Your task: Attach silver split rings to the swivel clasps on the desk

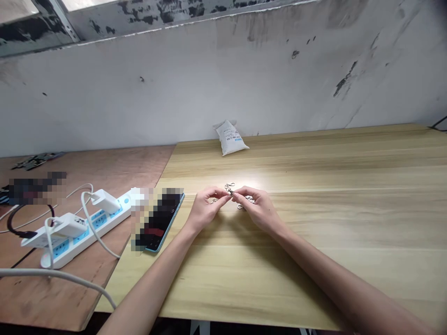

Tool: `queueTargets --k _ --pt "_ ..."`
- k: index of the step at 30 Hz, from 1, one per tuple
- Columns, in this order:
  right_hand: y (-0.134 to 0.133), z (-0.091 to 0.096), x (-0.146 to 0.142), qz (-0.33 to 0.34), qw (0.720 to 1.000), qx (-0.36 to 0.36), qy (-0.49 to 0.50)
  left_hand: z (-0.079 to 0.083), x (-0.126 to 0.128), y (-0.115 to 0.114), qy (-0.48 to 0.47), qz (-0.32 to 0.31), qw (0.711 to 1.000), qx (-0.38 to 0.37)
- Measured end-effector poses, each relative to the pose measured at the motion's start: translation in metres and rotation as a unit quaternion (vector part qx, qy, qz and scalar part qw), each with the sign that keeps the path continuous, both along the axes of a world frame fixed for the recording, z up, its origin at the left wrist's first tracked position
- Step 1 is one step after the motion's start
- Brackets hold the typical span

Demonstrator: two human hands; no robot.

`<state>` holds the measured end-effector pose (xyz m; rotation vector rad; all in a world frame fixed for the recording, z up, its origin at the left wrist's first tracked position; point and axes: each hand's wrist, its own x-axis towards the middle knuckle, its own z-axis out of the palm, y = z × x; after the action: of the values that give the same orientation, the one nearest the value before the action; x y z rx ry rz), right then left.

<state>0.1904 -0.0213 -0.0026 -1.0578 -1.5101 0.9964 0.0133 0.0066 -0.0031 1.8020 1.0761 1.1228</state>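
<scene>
Above a pale wood-grain bench (331, 204), a person's left hand (204, 209) and right hand (260, 206) meet, thumbs and forefingers pinching a small metal piece (231, 191) between them. Small silvery metal clasps (240, 205) lie on the bench close around the fingers. Left of the hands is a phone (166, 225); beyond them, near the wall (174, 83), sits a white plastic packet (232, 139). Farther left, a power strip (100, 221) holds white plugs and cables

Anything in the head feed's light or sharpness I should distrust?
Head view: glare whitens the table around the clasps; soft shadow lies between the forearms; mosaic blocks hide part of the phone; clasp details are too small to make out.
</scene>
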Motion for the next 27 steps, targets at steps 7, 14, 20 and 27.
queueTargets --k 7,14,20,27 --pt "-0.002 0.0036 0.0005 -0.023 0.995 0.071 -0.064 0.0028 -0.002 -0.0012 0.047 -0.001 0.997 0.053" --pt "-0.0013 0.002 0.0018 -0.044 0.976 0.16 -0.143 0.0025 -0.0033 -0.0014 0.042 0.008 0.998 0.051" --pt "-0.0006 0.0012 0.0024 -0.053 0.971 0.172 -0.157 0.0054 -0.0028 -0.0019 0.034 0.0 0.999 0.035" --pt "0.0002 0.0008 0.0025 -0.063 0.966 0.189 -0.167 0.0076 -0.0013 -0.0032 0.039 -0.001 0.999 0.036"
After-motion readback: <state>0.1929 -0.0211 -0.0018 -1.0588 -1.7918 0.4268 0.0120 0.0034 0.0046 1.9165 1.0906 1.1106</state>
